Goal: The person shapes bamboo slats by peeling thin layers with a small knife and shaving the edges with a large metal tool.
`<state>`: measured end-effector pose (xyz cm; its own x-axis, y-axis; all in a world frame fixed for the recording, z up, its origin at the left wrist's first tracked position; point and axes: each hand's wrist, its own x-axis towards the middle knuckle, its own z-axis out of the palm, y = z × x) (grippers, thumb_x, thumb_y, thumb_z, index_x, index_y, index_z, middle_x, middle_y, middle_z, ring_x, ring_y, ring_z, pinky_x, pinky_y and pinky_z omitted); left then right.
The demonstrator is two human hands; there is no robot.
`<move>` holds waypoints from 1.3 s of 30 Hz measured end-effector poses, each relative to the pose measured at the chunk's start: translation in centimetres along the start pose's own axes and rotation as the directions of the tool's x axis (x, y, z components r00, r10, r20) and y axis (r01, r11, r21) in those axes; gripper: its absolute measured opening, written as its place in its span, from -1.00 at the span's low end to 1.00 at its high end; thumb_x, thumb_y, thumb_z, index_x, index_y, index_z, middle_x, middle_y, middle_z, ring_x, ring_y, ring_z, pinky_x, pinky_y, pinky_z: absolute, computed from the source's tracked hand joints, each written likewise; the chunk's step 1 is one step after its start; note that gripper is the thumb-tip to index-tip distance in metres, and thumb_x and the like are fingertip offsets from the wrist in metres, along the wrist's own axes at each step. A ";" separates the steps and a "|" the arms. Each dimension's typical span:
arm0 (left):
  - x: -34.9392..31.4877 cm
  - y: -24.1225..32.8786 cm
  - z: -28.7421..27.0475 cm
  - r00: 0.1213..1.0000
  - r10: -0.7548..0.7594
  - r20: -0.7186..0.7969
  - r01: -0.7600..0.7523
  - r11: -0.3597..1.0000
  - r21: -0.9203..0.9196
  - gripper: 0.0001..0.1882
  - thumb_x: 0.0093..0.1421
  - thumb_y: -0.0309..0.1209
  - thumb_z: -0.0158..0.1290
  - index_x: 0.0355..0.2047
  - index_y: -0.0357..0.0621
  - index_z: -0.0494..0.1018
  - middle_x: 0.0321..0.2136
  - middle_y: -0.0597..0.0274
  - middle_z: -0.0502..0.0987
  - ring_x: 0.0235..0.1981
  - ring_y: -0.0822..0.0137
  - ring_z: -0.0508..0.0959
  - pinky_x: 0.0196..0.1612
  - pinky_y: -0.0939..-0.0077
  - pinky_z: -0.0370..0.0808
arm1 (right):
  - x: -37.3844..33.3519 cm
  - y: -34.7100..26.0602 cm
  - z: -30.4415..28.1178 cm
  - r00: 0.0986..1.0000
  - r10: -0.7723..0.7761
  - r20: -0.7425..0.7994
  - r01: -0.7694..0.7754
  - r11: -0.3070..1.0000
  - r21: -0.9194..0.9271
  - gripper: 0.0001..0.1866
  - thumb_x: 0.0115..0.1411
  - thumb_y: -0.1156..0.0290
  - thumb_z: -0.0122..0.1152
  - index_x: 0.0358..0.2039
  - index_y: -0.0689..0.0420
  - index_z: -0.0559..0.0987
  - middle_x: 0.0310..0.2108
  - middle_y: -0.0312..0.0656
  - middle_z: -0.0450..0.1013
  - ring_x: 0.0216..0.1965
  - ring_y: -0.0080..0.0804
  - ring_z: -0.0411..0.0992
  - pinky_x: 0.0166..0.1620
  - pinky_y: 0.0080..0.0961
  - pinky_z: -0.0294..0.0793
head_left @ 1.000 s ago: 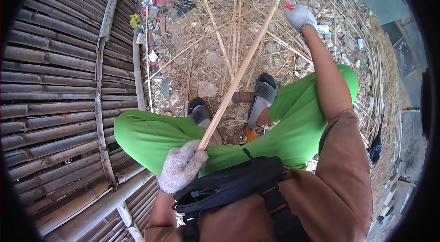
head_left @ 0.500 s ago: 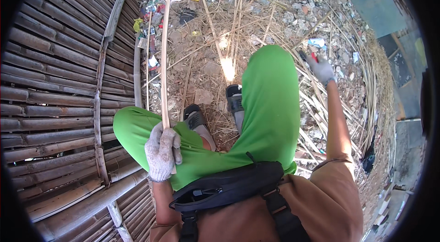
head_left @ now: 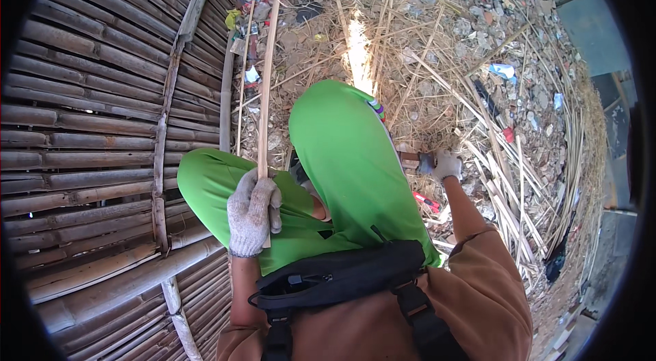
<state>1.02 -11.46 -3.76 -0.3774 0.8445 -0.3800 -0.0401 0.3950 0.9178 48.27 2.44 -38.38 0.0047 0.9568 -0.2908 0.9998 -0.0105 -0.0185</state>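
Head view: pale strip (head_left: 268,67), far end cut off.
Left hand (head_left: 250,217): clamped around it.
Right hand (head_left: 448,165): at dark object (head_left: 426,163); grip I can't tell.

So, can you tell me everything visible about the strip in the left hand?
The strip is long, narrow and pale tan, seemingly bamboo or wood. The gloved left hand grips it near its lower end, which pokes out below. It runs up the picture, leaning slightly right; its far end is out of view.

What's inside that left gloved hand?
A long pale strip. It sticks out above the left hand, and a short end shows below. The part inside the grip is covered.
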 end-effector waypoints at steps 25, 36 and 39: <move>-0.3 -0.5 -0.4 0.997 -0.017 0.072 0.020 0.999 -0.040 -0.68 0.49 -0.34 -0.01 0.09 -0.34 0.42 -0.55 0.31 0.47 -0.77 0.56 0.35 -0.72 0.64 0.30 | -2.4 6.5 2.7 0.900 -0.326 0.291 0.428 0.790 -0.438 -0.71 0.22 0.11 0.28 -0.14 -0.02 0.62 -0.23 -0.24 0.67 -0.13 -0.24 0.64 -0.18 -0.22 0.56; -1.0 1.6 -2.1 0.999 0.028 0.018 -0.030 0.997 0.073 -0.67 0.49 -0.35 -0.02 0.10 -0.37 0.43 -0.56 0.31 0.48 -0.77 0.57 0.35 -0.71 0.64 0.29 | -3.1 9.2 5.7 0.861 -0.508 -0.034 0.449 0.789 -0.420 -0.81 0.24 0.29 0.13 -0.47 -0.04 0.65 -0.43 -0.18 0.62 -0.37 -0.12 0.58 -0.31 -0.11 0.51; -1.2 1.7 -2.4 0.999 0.040 -0.007 -0.040 0.995 0.093 -0.67 0.49 -0.34 -0.02 0.10 -0.37 0.43 -0.56 0.32 0.47 -0.77 0.57 0.35 -0.71 0.64 0.30 | -3.7 9.6 5.6 0.856 -0.516 0.041 0.474 0.750 -0.462 -0.84 0.22 0.31 0.15 -0.46 -0.07 0.66 -0.43 -0.24 0.63 -0.38 -0.16 0.59 -0.32 -0.14 0.51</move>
<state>-0.81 -12.69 -1.46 -0.3849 0.8574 -0.3418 0.0615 0.3933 0.9173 57.74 -2.87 -42.81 -0.5125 0.8123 -0.2782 0.7614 0.5797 0.2900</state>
